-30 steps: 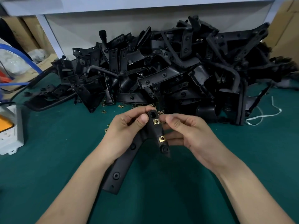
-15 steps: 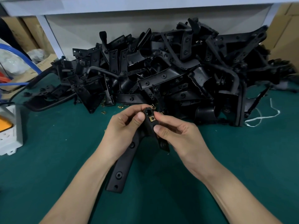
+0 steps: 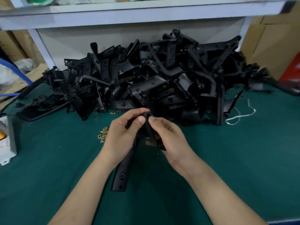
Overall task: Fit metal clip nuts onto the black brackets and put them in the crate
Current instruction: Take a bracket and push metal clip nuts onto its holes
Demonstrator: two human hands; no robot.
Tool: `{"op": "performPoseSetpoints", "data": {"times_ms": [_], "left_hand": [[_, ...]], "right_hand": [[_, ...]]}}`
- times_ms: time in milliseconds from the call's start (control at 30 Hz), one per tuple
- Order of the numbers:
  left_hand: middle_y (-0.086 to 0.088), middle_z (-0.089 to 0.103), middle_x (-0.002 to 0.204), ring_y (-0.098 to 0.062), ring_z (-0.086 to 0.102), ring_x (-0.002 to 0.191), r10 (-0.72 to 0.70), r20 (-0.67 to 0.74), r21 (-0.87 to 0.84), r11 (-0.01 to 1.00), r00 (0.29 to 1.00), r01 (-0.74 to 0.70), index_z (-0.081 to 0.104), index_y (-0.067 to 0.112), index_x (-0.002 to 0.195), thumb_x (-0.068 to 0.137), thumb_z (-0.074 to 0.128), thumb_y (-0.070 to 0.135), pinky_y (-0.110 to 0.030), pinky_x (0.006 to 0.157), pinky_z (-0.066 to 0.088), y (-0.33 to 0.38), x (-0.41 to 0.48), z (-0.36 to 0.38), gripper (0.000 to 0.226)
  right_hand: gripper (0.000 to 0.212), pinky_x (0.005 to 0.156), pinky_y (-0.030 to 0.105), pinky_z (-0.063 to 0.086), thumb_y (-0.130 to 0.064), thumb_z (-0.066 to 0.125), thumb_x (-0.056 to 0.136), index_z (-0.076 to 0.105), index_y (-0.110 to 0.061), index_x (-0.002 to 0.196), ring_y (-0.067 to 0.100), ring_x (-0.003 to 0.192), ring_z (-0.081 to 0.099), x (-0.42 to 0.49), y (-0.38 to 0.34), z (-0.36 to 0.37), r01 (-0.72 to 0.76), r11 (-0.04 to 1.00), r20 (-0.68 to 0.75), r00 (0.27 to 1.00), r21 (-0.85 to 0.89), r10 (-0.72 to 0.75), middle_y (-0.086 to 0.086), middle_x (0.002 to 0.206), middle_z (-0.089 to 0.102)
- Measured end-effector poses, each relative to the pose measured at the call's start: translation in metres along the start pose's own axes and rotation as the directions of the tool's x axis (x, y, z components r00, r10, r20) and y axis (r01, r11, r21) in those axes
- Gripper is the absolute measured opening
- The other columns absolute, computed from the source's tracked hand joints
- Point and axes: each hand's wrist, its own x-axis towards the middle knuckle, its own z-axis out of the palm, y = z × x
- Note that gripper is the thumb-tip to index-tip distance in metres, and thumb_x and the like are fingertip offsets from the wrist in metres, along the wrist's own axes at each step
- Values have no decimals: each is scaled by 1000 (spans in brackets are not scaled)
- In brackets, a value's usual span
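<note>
Black angled bracket point(image 3: 123, 169), matte, long and flat with round holes, is held above the dark green felt-like table mat point(image 3: 48, 159), just in front of a heaped pile of similar black brackets point(image 3: 154, 82). The left hand point(image 3: 123, 137) grips its upper bend, thumb pressed on top. The right hand point(image 3: 172, 138) pinches the shorter arm, fingers curled round it, where a small brass-coloured metal clip nut point(image 3: 157, 136) sits. Loose brass-coloured clip nuts point(image 3: 103, 134) lie scattered on the mat beside the left hand. A thin white cord point(image 3: 240, 114) lies to the right.
</note>
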Motion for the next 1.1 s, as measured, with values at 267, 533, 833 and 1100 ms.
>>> {"op": "performPoseSetpoints", "data": {"times_ms": [267, 533, 833, 1100], "left_hand": [[29, 73, 97, 10, 66, 97, 70, -5, -34, 997, 998, -70, 68, 39, 107, 102, 55, 15, -6, 81, 47, 48, -1, 35, 28], [29, 72, 98, 13, 64, 96, 164, 150, -134, 980, 975, -144, 68, 41, 107, 103, 54, 17, -5, 82, 45, 100, -21, 127, 28], [6, 64, 95, 8, 60, 73, 241, 654, -207, 969, 717, -138, 57, 24, 98, 98, 54, -5, -13, 66, 51, 158, -58, 311, 29], [-3, 67, 111, -5, 67, 88, 168, 784, -299, 946, 598, 126, 60, 18, 111, 98, 60, 2, -15, 77, 52, 178, -139, 452, 21]], "right_hand": [[25, 84, 34, 59, -34, 63, 99, 74, -12, 102, 15, 100, 69, -40, -51, -25, 59, 998, 24, 998, 2, -59, 2, 102, 74], [18, 78, 31, 61, -38, 65, 96, 75, -25, 87, 8, 92, 69, -115, -91, -104, 167, 977, -132, 974, -132, -184, -7, 92, 74], [46, 57, 22, 53, -51, 49, 102, 83, -26, 85, 5, 70, 62, -276, -128, -256, 147, 953, -627, 725, -264, -286, -4, 86, 74], [36, 68, 33, 49, -32, 43, 103, 72, -19, 86, 19, 84, 68, -379, -145, -333, -278, 844, -889, 147, -458, -434, -1, 76, 73]]}}
